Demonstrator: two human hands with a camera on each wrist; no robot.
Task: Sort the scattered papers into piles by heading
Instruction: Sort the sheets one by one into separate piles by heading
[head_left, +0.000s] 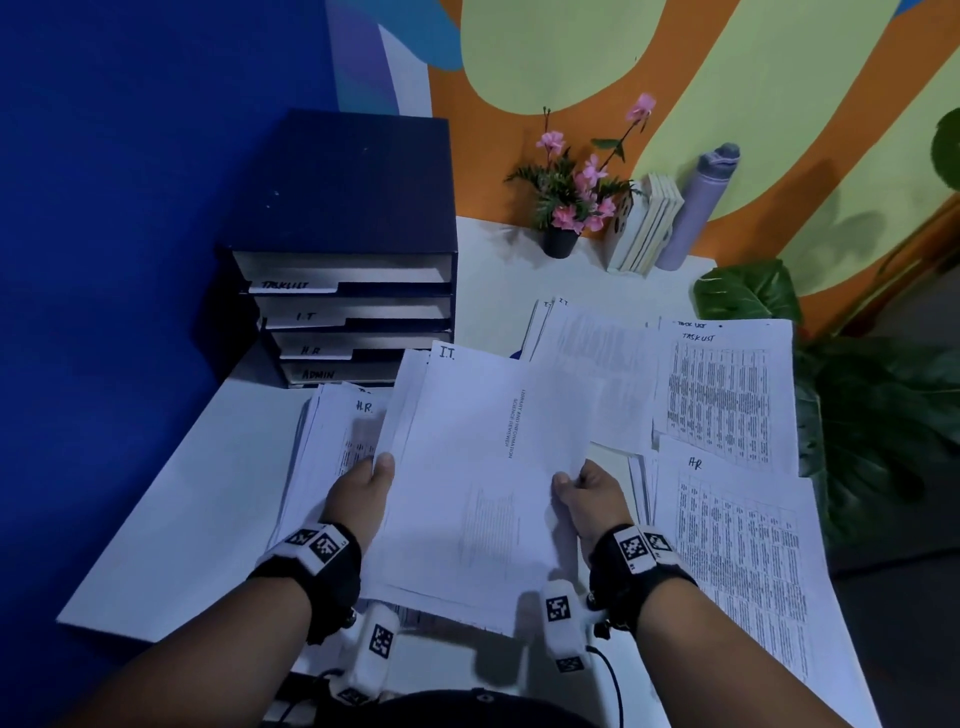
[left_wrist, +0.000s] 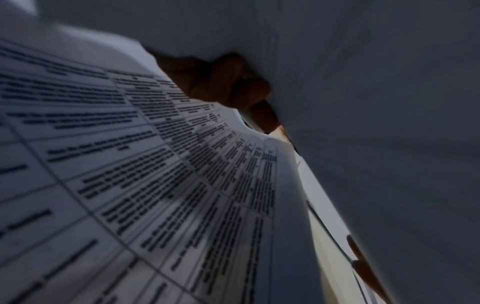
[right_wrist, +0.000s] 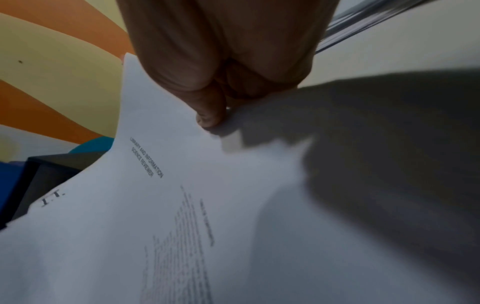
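Note:
Both hands hold a stack of papers headed "I.T." (head_left: 483, 467) above the white desk. My left hand (head_left: 371, 480) grips its left edge, thumb on top, fingers (left_wrist: 228, 82) curled under the sheets (left_wrist: 363, 102). My right hand (head_left: 582, 488) pinches the right edge, with its thumb (right_wrist: 210, 115) on the top sheet (right_wrist: 155, 216). Under the stack at the left lies an "H.R." pile (head_left: 337, 441), whose printed table (left_wrist: 130, 174) fills the left wrist view. An "I.T." pile (head_left: 587, 353), a "TASKLIST" pile (head_left: 722, 395) and another "HR" pile (head_left: 737, 545) lie to the right.
A dark blue tray organiser (head_left: 348, 291) with slots labelled TASKLIST, I.T., H.R. and ADMIN stands at the back left. A potted pink flower (head_left: 563, 202), several books (head_left: 647, 223) and a lilac bottle (head_left: 696, 208) line the back wall. A leafy plant (head_left: 857, 395) stands off the desk's right edge.

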